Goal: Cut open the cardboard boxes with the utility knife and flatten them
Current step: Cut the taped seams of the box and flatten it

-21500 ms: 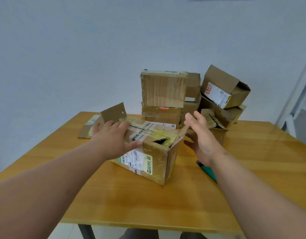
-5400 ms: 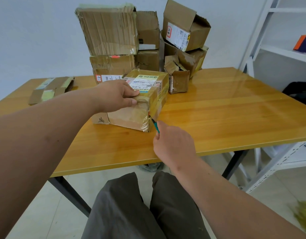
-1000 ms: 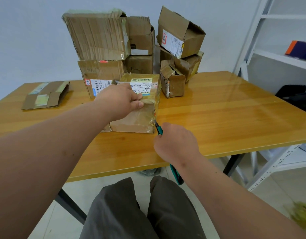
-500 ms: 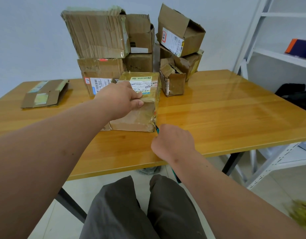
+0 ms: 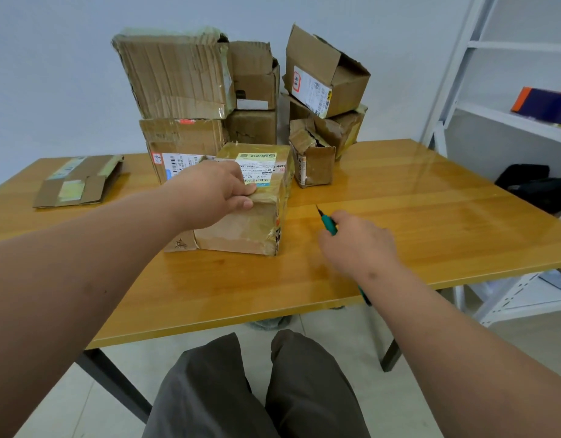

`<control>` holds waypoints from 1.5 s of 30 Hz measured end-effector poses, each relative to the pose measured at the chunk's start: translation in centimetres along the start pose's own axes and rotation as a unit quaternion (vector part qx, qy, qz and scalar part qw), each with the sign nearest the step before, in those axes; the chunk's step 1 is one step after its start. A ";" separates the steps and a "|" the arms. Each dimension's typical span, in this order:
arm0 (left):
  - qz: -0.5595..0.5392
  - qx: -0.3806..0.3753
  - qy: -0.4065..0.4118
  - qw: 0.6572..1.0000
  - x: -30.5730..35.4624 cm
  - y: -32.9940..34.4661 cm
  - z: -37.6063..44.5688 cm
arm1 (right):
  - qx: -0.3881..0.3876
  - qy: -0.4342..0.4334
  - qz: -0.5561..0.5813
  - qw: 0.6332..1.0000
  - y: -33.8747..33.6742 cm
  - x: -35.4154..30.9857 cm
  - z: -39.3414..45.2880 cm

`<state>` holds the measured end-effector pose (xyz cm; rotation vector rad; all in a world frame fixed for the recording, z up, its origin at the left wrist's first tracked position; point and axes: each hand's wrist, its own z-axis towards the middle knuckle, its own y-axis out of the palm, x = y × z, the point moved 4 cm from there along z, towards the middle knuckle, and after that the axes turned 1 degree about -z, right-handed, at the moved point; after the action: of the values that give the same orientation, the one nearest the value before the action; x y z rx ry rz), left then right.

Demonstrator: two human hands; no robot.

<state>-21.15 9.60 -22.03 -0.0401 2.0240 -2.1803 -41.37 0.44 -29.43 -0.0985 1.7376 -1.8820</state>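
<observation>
Wooden table [image 5: 431,222], left hand [image 5: 214,191] gripping taped box [image 5: 257,213], right hand [image 5: 358,241] holding knife [image 5: 328,223]

Taped box [image 5: 250,200] upright on table; teal knife [image 5: 328,223] beside it.

Glossy wooden table [image 5: 399,222], taped cardboard box [image 5: 247,222]

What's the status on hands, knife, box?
Left hand gripping taped box. Right hand holding utility knife, blade off box. Nothing between them.
</observation>
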 end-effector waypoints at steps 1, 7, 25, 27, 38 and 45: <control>-0.005 -0.003 0.011 1.000 -0.2 -0.1 -0.3 | -0.014 0.007 -0.037 0.999 0.4 0.3 0.5; -0.053 -0.004 0.013 0.999 -3.4 -1.0 -2.8 | -0.045 0.020 -0.158 0.986 2.6 1.2 2.8; -0.078 -0.057 -0.052 0.994 -5.0 -1.7 -4.0 | 0.141 -0.028 0.145 0.979 1.4 -3.2 2.2; -0.126 -0.009 -0.098 0.987 -6.7 -1.8 -5.1 | 0.131 -0.050 0.167 0.976 1.4 -3.3 1.9; 0.155 0.087 -0.033 0.984 -3.9 1.9 -5.5 | 0.087 -0.188 0.041 0.978 1.5 -5.9 1.6; 0.197 0.133 -0.041 0.970 -3.6 3.3 -5.1 | 0.104 -0.201 -0.004 0.974 1.8 -6.0 2.0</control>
<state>-17.98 14.95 -25.37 0.2757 1.5212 -2.1238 -34.90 1.31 -28.93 -0.3779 1.2660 -1.8809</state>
